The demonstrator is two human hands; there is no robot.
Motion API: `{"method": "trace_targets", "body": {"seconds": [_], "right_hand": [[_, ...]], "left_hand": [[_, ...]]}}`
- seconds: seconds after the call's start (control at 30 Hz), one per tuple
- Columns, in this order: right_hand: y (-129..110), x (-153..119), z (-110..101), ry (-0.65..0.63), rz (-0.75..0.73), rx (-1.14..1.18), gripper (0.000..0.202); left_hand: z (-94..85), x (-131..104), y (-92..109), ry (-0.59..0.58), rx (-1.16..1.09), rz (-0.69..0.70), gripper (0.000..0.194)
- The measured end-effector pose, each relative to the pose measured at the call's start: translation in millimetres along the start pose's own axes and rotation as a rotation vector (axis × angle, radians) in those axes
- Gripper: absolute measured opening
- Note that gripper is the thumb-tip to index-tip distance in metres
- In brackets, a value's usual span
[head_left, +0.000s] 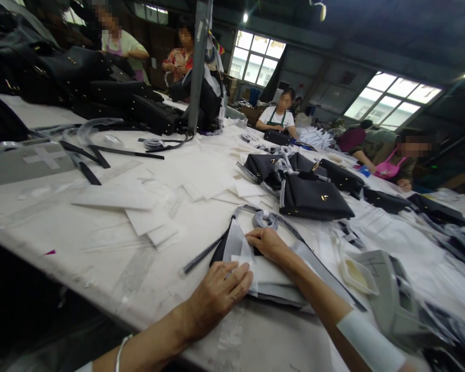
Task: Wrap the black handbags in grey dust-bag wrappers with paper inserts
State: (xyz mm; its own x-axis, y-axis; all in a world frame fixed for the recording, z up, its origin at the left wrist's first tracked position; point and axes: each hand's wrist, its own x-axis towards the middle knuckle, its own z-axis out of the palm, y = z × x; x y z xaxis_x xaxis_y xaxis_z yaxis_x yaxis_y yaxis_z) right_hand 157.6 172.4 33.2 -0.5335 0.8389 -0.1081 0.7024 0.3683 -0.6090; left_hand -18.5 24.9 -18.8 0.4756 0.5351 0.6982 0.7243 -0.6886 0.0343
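A black handbag with grey lining [237, 242] lies on the table in front of me, with a white foam sheet [275, 270] at its opening. My left hand [227, 287] curls its fingers over the near end of the sheet. At the bag's far edge, my right hand [269, 244] pinches the lining, its fingertips partly hidden. A plastic-wrapped strap [302, 235] arches behind the bag, and a coiled strap [265, 220] sits just beyond my right hand.
Loose white foam sheets [143, 217] lie to the left. Finished black handbags [313, 199] stand ahead, and more are piled [89, 85] at far left. A grey tape dispenser [391, 294] is on the right. A metal post [198, 67] rises from the table. Several co-workers sit around it.
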Motion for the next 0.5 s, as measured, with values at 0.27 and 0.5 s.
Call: {"method": "trace_targets", "body": {"seconds": [0.27,0.5], "right_hand": [[-40,-91,-8,0.302,-0.324,-0.027,0.014],[-30,-178,62,0.023,-0.667,-0.269,0.055]], "left_hand": [[-0.9,2,-3,0.063,-0.102,-0.007,0.027],[2.9,-4,-5,0.021,-0.194,-0.029,0.031]]}}
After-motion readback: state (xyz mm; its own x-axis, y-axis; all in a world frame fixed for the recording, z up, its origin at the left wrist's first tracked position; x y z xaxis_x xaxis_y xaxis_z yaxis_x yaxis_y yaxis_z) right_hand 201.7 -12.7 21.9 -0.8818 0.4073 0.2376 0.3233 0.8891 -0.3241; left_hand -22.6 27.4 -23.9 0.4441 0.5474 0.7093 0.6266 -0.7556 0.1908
